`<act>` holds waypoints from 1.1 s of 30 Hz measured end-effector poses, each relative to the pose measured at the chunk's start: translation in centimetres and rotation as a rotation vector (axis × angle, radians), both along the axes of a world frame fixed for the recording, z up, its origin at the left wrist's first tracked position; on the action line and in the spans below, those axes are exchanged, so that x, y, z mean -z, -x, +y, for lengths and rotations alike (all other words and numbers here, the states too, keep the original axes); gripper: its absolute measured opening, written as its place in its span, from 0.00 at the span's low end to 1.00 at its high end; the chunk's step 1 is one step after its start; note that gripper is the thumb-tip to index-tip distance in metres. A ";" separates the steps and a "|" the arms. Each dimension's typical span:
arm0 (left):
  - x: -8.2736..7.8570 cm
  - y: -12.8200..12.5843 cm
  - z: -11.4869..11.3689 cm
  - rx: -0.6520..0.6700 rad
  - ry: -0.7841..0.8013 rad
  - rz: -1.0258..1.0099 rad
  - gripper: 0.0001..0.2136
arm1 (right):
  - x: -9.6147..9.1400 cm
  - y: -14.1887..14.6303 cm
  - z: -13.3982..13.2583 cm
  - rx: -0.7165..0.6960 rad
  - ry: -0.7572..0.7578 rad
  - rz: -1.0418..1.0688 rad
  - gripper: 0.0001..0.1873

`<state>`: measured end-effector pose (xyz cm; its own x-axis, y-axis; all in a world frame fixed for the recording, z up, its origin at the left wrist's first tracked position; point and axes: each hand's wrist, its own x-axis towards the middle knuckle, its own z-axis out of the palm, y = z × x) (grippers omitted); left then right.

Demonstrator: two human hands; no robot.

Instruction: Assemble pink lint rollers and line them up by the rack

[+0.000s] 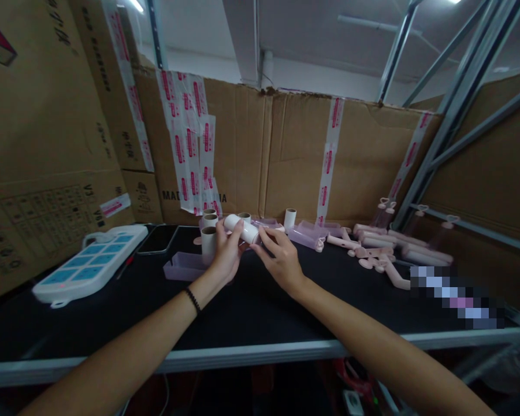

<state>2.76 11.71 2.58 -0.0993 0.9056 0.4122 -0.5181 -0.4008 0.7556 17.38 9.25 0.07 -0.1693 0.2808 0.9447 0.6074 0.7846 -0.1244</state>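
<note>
A white lint roller roll [241,229] is held tilted in front of me, its left end higher. My left hand [227,254] is closed round it, thumb along its near side. The fingers of my right hand [282,257] pinch at its lower right end; what exactly they grip there is partly hidden. Beside my left hand a white roll [208,245] stands upright, next to a translucent purple cover [182,267]. More upright rolls show just behind my hands. Further right stand a lone white roll [290,219] and another purple cover [307,234].
Pink lint roller handles [383,254] lie piled at the right. A white power strip [91,266] with blue sockets and a phone [157,240] lie at the left. Taped cardboard [294,156] walls the back of the black table [260,315]; a metal frame [437,138] rises at the right.
</note>
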 end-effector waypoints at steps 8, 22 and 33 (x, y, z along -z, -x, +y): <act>0.1 -0.1 0.1 0.086 0.014 0.005 0.20 | -0.9 -0.5 -0.2 -0.135 0.107 0.122 0.19; -1.1 -0.2 -1.7 0.269 0.034 0.103 0.20 | -1.2 -0.8 0.3 -0.325 0.333 0.107 0.45; -1.6 -0.6 -3.2 0.527 0.059 0.140 0.29 | -2.4 -1.5 -0.1 -0.194 0.239 -0.077 0.72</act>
